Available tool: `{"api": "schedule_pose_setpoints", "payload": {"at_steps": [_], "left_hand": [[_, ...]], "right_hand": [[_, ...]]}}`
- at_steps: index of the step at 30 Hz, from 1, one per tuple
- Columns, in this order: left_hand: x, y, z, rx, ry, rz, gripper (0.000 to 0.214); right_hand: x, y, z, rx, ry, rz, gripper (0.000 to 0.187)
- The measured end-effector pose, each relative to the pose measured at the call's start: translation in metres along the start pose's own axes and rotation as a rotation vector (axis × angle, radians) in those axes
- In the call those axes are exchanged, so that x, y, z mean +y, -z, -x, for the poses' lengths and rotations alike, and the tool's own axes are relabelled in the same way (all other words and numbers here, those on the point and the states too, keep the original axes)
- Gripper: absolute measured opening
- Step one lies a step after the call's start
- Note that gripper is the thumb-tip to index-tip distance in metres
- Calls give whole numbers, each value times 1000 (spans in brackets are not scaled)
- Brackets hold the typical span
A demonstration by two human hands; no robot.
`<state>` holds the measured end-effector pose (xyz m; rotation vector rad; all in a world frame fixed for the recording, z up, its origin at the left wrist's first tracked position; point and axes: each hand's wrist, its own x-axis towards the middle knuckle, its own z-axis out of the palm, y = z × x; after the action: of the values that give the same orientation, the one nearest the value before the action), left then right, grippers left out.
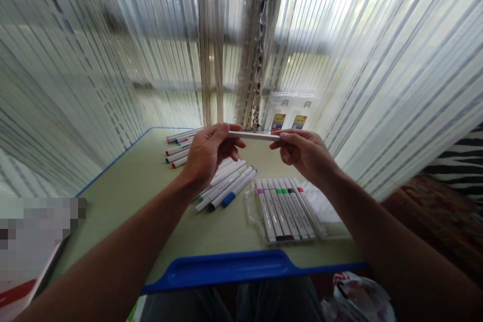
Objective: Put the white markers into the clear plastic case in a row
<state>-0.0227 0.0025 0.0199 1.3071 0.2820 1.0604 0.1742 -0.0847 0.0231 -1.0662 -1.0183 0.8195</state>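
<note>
I hold a white marker (253, 136) level above the small table, one end in each hand. My left hand (207, 153) is closed round its left end and my right hand (304, 151) pinches its right end. Below the hands, a loose bunch of white markers (230, 186) with coloured caps lies on the green tabletop (143, 181). A clear plastic case (287, 209) to the right of them holds a row of several markers side by side.
More markers (181, 148) lie at the table's far left. The table has a blue rim (226, 269) near me. Striped curtains (377, 85) hang close behind and on both sides. Two packages (289, 122) lean at the back. A bag (354, 297) sits by my right knee.
</note>
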Motion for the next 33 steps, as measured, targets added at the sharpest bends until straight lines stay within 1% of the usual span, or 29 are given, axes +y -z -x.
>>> {"api": "schedule_pose_setpoints", "payload": {"at_steps": [3, 8, 13, 17, 21, 25, 28, 33], "left_hand": [[-1, -1, 1, -19, -18, -65, 28], [-4, 2, 0, 10, -12, -204, 31], [-7, 5, -1, -41, 19, -232, 31], [-8, 5, 0, -75, 19, -267, 31], [-6, 5, 1, -103, 21, -285, 30], [-4, 5, 2, -138, 66, -241, 34], [-3, 5, 2, -171, 123, -127, 38], [0, 7, 3, -249, 201, 61, 35]], "right_hand": [[2, 1, -1, 4, 12, -14, 17], [5, 2, -1, -19, 51, 18, 24], [4, 3, -2, -13, 73, 41, 22], [4, 3, -2, -10, 63, 28, 21], [6, 4, -1, -52, 56, 13, 20], [8, 4, -1, -67, 52, 11, 20], [7, 4, -2, -34, 49, -20, 19], [5, 4, -4, -1, 18, -66, 20]]}}
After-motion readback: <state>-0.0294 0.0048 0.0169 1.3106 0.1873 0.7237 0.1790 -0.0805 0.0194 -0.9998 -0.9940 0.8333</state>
